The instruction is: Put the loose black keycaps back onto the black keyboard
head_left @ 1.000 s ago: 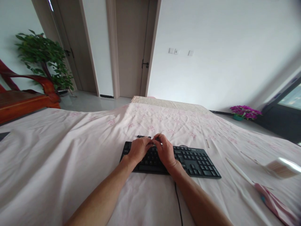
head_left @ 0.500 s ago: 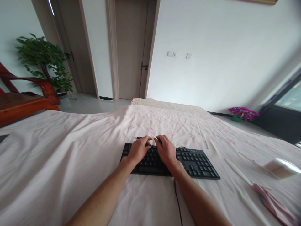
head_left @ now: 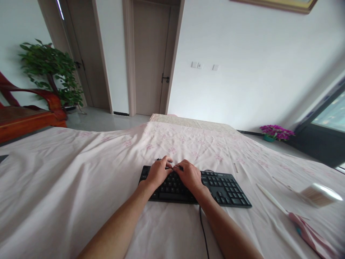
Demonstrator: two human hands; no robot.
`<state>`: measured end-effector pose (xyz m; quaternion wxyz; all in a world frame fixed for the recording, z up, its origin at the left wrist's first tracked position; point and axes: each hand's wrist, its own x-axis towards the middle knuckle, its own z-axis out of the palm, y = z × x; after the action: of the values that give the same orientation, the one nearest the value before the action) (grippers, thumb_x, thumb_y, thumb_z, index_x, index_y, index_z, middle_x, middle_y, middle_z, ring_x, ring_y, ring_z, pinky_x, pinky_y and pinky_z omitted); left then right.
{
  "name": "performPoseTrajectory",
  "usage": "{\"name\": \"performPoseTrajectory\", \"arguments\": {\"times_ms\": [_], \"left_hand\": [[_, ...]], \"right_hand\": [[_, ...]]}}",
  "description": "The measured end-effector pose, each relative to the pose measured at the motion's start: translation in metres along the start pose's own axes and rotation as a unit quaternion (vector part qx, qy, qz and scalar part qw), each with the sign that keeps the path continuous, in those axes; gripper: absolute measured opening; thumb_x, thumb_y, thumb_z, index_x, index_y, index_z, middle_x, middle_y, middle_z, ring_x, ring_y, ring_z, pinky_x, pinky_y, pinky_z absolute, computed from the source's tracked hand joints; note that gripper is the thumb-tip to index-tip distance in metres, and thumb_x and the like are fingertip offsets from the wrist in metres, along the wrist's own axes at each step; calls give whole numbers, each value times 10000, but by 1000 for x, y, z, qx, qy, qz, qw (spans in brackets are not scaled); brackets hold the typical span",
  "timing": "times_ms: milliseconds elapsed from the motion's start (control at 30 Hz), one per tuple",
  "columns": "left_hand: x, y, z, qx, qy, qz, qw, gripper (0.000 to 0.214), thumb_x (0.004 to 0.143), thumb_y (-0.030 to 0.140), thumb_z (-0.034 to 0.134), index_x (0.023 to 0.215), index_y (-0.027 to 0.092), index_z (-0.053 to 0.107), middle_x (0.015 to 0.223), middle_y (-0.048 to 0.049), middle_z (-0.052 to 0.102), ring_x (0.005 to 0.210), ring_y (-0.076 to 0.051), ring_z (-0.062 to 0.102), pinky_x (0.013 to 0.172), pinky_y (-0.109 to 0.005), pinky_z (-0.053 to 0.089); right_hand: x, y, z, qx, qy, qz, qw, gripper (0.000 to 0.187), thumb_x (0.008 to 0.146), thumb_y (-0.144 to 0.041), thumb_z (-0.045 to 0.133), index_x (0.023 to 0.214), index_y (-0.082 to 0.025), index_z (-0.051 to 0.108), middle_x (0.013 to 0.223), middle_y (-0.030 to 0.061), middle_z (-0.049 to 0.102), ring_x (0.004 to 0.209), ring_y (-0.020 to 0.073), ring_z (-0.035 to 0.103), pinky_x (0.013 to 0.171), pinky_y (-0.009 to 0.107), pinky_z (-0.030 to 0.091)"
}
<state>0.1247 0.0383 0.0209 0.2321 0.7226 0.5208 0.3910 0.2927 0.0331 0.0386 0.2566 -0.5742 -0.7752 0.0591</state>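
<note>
A black keyboard [head_left: 228, 189] lies on the pink-flowered cloth, beneath both hands. Above its upper middle, my left hand [head_left: 158, 173] is closed in a pinch on a small dark piece that looks like a keycap; the fingers hide most of it. My right hand [head_left: 191, 175] is closed around a thin white cotton swab [head_left: 176, 167], whose end meets the left fingertips. Just behind my left hand, small black pieces [head_left: 158, 159] show at the keyboard's far edge. The keys under the hands are partly hidden.
To the right lie a loose swab [head_left: 236, 167], a tub of swabs [head_left: 320, 195] and a long pale tool with a pink handle [head_left: 309, 230]. The keyboard cable [head_left: 204, 230] runs toward me. A wooden chair [head_left: 32, 108] stands at left.
The swab, raised and pointing away before, has been lowered by my right hand so that its end is at my left fingertips. My left hand stays nearly in place.
</note>
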Motion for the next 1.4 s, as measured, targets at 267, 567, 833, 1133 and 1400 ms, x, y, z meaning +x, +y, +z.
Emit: {"name": "performPoseTrajectory", "arguments": {"times_ms": [267,567,833,1133,1400], "left_hand": [[9,-14,-18,-136,-64,5,989,284,741,104,563,992,196,659,966,-35,720,919,-147,665,854,-260,501],[17,-68,-41,-193,73,-92,974,262,693,94,502,878,149,680,869,-59,736,834,-169,692,832,-295,520],[12,-80,-39,-163,125,-102,973,253,690,103,485,849,161,673,843,-39,731,811,-161,690,815,-285,517],[16,-86,-37,-131,127,-101,978,264,702,85,481,854,170,680,854,-30,729,819,-144,679,808,-262,514],[19,-89,-34,-111,124,-120,979,291,715,58,470,855,189,689,865,-20,732,828,-139,682,817,-260,517]], "right_hand": [[-4,-2,-6,3,-4,-26,1000,89,809,-341,613,835,-290,682,932,-14,652,805,167,612,632,252,360],[-5,4,-30,84,-118,-91,985,386,646,-84,537,961,-238,700,954,7,683,913,181,587,842,277,421],[14,-4,-21,32,-93,-20,995,217,813,-327,571,962,-268,718,980,10,682,843,163,605,767,263,418],[34,-20,-21,-82,-150,-76,982,176,758,-226,594,848,-234,744,874,41,717,855,205,637,720,259,409],[63,32,12,113,-107,74,985,289,786,-226,562,1032,-185,709,886,39,734,749,163,673,712,244,491]]}}
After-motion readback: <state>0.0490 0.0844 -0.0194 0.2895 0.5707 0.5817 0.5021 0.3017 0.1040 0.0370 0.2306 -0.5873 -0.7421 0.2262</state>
